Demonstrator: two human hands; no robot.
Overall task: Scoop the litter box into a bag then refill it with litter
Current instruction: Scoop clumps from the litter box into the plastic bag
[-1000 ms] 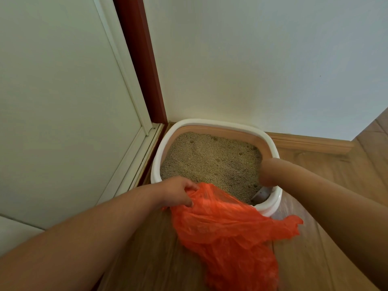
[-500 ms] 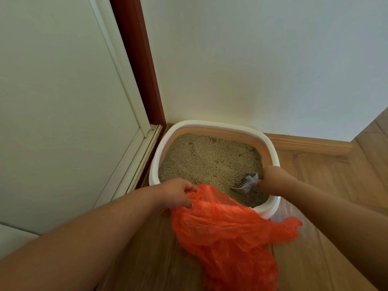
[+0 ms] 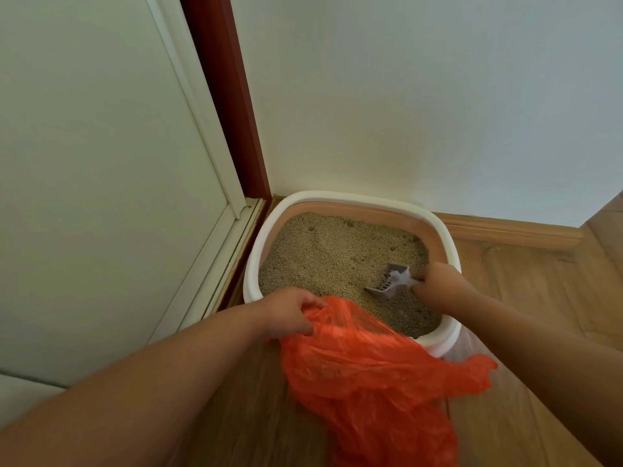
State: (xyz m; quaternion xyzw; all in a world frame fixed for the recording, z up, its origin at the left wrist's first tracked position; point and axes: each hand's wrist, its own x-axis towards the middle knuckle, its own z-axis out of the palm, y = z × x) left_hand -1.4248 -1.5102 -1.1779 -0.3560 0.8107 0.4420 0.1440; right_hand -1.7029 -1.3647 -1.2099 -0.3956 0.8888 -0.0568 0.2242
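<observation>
Early stage: right hand [image 3: 438, 284] gripping scoop [image 3: 391, 284] over litter [image 3: 337, 261], left hand [image 3: 290, 311] pinching orange bag [image 3: 371, 372] open; nothing bagged yet, refill pending.

Orange bag [image 3: 371, 375]; grey scoop [image 3: 387, 281]; white-rimmed litter box [image 3: 337, 196].

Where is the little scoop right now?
In the head view, the grey litter scoop is held by the right hand, over the litter at the right side of the litter box.
</observation>
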